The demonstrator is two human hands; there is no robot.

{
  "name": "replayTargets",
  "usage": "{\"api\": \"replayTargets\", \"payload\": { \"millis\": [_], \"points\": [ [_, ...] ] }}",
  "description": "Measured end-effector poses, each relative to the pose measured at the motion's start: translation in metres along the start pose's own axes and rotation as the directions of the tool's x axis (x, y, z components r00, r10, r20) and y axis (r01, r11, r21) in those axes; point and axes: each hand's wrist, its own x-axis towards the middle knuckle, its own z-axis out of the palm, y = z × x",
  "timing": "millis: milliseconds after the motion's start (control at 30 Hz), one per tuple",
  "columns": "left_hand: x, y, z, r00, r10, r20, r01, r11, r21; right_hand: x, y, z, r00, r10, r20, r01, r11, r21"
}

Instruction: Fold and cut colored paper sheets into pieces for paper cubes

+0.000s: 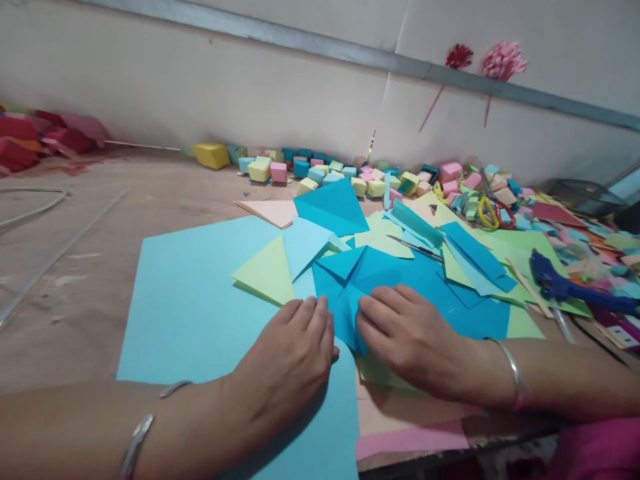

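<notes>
Between my two hands is a piece of darker blue paper [345, 320] with fold creases. My left hand [295, 347] rests over a large light blue sheet [200, 293], its fingers pressed together at the left edge of the darker blue piece. The curled fingers of my right hand [410, 333] grip the right edge of that piece; both thumbs are mostly hidden. Just beyond my left hand lies a light green folded triangle [270, 273]. Farther back are a blue folded triangle [333, 207] and a pale peach one [270, 212].
Many small coloured paper boxes [300, 168] line the wall. On the right are scissors [493, 207], a blue glue gun [565, 283], a pen [415, 248] and paper scraps. A pink paper strip [415, 440] lies near the table's front edge. Two pompom flowers [504, 61] hang above.
</notes>
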Motion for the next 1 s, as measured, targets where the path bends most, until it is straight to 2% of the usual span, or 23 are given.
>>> {"api": "replayTargets", "payload": {
  "millis": [233,367,433,500,567,633,700,833,1000],
  "points": [
    [0.004,-0.001,-0.006,0.999,-0.022,0.04,0.023,0.999,-0.031,0.005,0.019,0.007,0.997,-0.02,-0.08,0.034,0.985,0.171],
    [0.004,-0.001,-0.008,1.0,-0.004,-0.001,0.004,1.0,0.016,0.005,0.021,0.012,0.998,-0.071,0.0,0.069,0.969,0.238],
    [0.004,-0.001,-0.009,1.0,0.0,-0.028,0.001,0.999,0.037,0.006,0.025,0.017,0.997,-0.028,0.078,0.003,0.951,0.31],
    [0.002,0.0,-0.008,0.999,-0.002,-0.048,0.004,0.999,0.051,0.01,0.031,0.023,0.982,0.066,0.178,-0.13,0.916,0.38],
    [-0.001,0.001,-0.008,0.998,-0.009,-0.065,0.013,0.998,0.062,0.013,0.037,0.028,0.946,0.179,0.269,-0.282,0.863,0.419],
    [-0.004,0.001,-0.008,0.998,-0.001,-0.063,0.006,0.997,0.078,0.016,0.042,0.034,0.912,0.263,0.316,-0.384,0.816,0.431],
    [-0.006,0.001,-0.009,0.999,0.021,-0.035,-0.018,0.995,0.093,0.017,0.043,0.037,0.894,0.298,0.334,-0.425,0.799,0.425],
    [-0.008,0.0,-0.011,0.998,0.054,0.036,-0.057,0.994,0.097,0.014,0.038,0.042,0.902,0.303,0.307,-0.399,0.856,0.329],
    [-0.008,-0.004,-0.01,0.997,0.049,0.063,-0.05,0.999,0.019,0.008,0.032,0.046,0.949,0.273,0.159,-0.302,0.932,0.2]
  ]
}}
